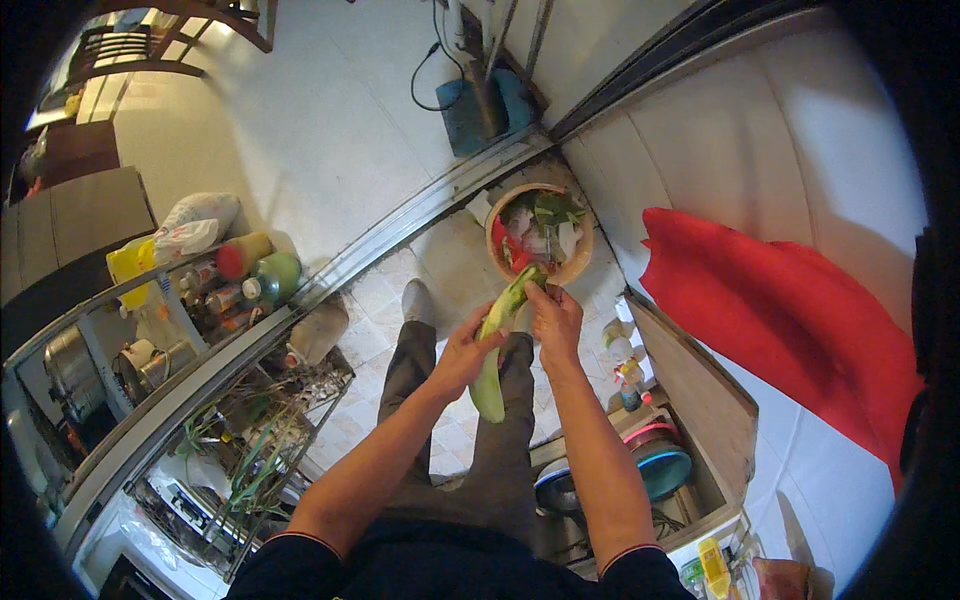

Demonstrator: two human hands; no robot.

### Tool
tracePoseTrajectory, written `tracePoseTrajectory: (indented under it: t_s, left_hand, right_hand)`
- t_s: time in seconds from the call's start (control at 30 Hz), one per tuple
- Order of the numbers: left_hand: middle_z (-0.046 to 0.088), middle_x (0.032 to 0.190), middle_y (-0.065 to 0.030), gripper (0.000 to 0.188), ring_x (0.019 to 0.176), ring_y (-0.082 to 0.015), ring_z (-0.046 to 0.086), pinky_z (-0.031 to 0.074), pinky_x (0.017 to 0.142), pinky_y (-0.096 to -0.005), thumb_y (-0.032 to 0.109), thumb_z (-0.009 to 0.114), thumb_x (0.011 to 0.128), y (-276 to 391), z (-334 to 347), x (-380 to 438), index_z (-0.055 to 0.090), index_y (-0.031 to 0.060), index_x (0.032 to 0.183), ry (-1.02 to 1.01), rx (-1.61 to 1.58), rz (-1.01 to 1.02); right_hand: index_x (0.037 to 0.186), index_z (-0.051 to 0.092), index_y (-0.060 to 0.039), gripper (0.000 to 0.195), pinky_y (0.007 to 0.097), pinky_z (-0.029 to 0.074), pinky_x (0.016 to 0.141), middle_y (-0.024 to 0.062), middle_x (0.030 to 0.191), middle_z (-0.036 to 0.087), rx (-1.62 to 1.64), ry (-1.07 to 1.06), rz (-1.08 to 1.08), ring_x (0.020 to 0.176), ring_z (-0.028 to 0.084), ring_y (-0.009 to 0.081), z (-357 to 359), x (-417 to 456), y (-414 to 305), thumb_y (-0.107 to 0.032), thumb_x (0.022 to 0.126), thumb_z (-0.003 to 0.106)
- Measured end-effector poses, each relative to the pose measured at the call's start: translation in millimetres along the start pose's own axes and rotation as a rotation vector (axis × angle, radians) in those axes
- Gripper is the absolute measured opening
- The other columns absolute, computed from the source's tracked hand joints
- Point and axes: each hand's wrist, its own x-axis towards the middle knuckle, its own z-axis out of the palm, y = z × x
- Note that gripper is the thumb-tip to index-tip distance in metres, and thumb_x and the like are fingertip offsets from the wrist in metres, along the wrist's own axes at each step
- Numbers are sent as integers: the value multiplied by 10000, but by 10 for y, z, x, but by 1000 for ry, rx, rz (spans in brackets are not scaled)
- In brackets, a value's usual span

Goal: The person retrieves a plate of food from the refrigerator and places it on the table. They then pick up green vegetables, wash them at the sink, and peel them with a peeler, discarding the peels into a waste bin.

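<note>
A long, pale-green gourd [489, 391] slants across the space before my legs, with darker green skin at its upper end. My left hand [463, 354] is wrapped around its middle, thumb lying across it. At the upper end, my right hand [556, 321] has its fingers closed on the dark-green part; whether a small tool is also in those fingers cannot be made out. Just beyond that end stands a round orange waste bin [588, 251] on the floor. Green leaves [553, 208], red plastic and pale scraps lie inside it.
A red cloth [772, 330] hangs at the right wall. Below it, an open wooden cabinet [701, 491] holds basins [664, 472]. Leafy plants [251, 457] and a metal-framed partition [225, 390] are on the left, with several bottles [274, 276] behind. A metal door track [405, 217] crosses the floor.
</note>
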Motion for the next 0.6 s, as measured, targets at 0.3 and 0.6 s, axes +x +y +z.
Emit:
tracePoseTrajectory:
  t_s: [0.3,0.6]
  left_hand:
    - [641,949,-94,586,649,-226,611,560,589,-394,280,465,1004,280,-135,13,242,242,1545,-265,-437,-239]
    - [562,880,-67,563,625,-164,558,512,561,-322,296,463,1000,226,-153,-78,277,296,1532,-431,-529,-340]
  right_hand:
    - [1008,668,-67,243,419,498,630,181,763,662,-861,-107,-547,693,657,351,-374,-463,-71,-300,971,609]
    - [957,682,-74,255,445,489,601,177,725,665,-1039,10,-575,669,654,373,-676,188,271,-321,963,617]
